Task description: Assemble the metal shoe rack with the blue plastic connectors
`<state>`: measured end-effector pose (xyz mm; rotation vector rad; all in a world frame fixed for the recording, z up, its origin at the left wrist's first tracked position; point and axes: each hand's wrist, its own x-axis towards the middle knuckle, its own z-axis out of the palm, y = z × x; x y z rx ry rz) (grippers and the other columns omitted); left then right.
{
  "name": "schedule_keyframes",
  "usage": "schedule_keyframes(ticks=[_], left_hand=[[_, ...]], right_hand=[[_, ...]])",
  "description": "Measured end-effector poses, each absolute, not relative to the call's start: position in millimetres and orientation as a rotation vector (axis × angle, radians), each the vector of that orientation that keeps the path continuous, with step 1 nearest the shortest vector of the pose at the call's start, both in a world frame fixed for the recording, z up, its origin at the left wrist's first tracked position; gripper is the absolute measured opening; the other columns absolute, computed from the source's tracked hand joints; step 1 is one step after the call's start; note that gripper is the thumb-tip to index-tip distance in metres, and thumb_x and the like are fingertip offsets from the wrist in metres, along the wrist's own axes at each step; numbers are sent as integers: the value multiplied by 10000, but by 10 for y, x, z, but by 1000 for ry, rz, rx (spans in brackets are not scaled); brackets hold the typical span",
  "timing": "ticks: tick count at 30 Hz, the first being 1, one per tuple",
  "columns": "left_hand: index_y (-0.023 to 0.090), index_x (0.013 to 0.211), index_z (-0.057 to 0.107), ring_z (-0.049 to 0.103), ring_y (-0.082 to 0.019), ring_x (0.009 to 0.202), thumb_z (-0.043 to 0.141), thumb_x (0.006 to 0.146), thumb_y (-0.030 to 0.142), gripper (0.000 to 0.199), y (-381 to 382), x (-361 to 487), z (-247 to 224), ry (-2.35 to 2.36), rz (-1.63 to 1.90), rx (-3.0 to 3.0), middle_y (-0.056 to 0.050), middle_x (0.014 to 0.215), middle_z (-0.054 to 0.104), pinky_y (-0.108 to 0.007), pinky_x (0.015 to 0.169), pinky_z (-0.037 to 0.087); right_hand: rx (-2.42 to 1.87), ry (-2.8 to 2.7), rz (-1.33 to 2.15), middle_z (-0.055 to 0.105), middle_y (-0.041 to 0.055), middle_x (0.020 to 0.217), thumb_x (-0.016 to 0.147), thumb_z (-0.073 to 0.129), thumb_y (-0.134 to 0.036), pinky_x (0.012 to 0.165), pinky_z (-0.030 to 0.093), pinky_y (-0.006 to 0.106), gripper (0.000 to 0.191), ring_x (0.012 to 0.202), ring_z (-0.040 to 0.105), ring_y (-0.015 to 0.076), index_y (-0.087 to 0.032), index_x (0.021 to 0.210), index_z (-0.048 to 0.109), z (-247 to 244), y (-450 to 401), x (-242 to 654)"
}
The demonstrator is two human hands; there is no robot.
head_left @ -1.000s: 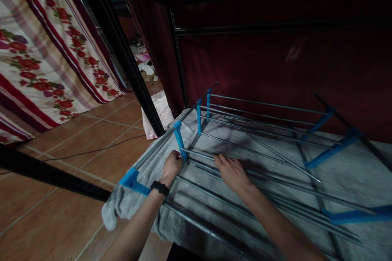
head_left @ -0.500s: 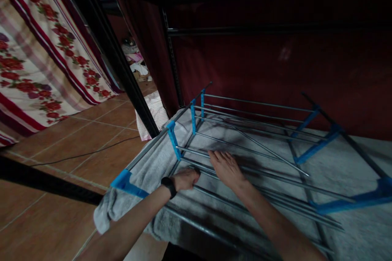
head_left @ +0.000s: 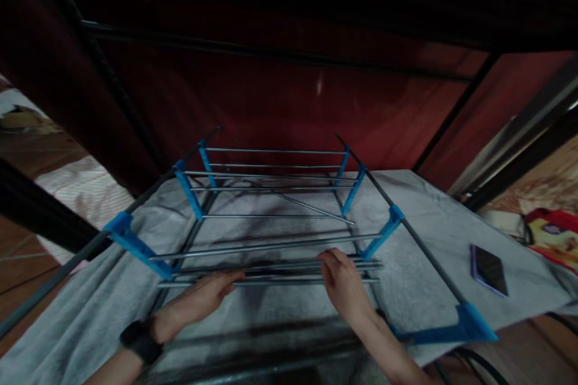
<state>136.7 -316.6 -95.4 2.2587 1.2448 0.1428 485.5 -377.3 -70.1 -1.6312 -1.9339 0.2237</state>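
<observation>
A rack of grey metal tubes joined by blue plastic brackets [head_left: 139,248] lies on a grey cloth [head_left: 406,252]. Several loose-looking metal rods [head_left: 280,281] run side by side across its near half. My left hand [head_left: 205,298], with a black watch [head_left: 141,340] on the wrist, is closed around these rods at their left part. Toward their right end, my right hand [head_left: 345,286] curls its fingers over the same rods. One thin rod [head_left: 307,206] lies slantwise across the far section.
A phone [head_left: 490,269] lies on the cloth at the right, near a red and yellow packet [head_left: 553,234]. Dark metal frame posts [head_left: 40,204] stand around the surface, with a dark red panel [head_left: 289,102] behind. Striped cloth [head_left: 81,192] is at the left.
My view has swung right, bringing the rack's right side and the phone into sight. My hands are farther apart on the rods, and the right fingers have gone from flat to curled.
</observation>
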Motion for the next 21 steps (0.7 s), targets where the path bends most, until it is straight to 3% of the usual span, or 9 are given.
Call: schedule_keyframes(ticks=[5,9,12,16,21], left_hand=[[257,1227,674,640,-228,1150,446,919,406,412,-3066,1310,-914,1373,192,2142,-28,1240,689,-353,1033,496],[281,1209,690,652,-240,1134,444,911,464,428,-3020,1384,-933,1395,214,2164,-11,1231,693,-351,1006,513],[299,1206,693,654,-239,1132,452,903,492,433,-3001,1380,-934,1385,247,2180,2,1228,694,-332,991,517],[319,1186,701,658,-230,1126,476,894,484,404,-3005,1262,-955,1435,248,2176,34,1209,702,-309,988,511],[312,1171,710,647,-220,1148,453,887,496,425,-3039,1169,-1006,1468,259,2194,38,1237,685,-298,1007,495]], right_hand=[[-1871,-1336,136,598,136,999,838,426,-243,908,461,457,257,986,571,296,-164,1035,571,-1109,-3899,5570],[-1896,-931,123,547,203,1168,708,479,-298,1008,408,510,574,1154,508,352,-84,1240,495,-1383,-3796,5814],[-1792,-734,292,496,179,1348,640,497,-301,1061,393,460,708,1275,460,326,-128,1326,463,-1502,-3633,5912],[-1645,-698,535,634,104,1234,591,493,-269,996,451,419,620,1147,576,281,-199,1203,572,-1558,-3455,5984],[-1559,-836,529,707,77,1056,620,509,-269,944,472,386,460,995,637,240,-200,1062,619,-1551,-3392,6024]])
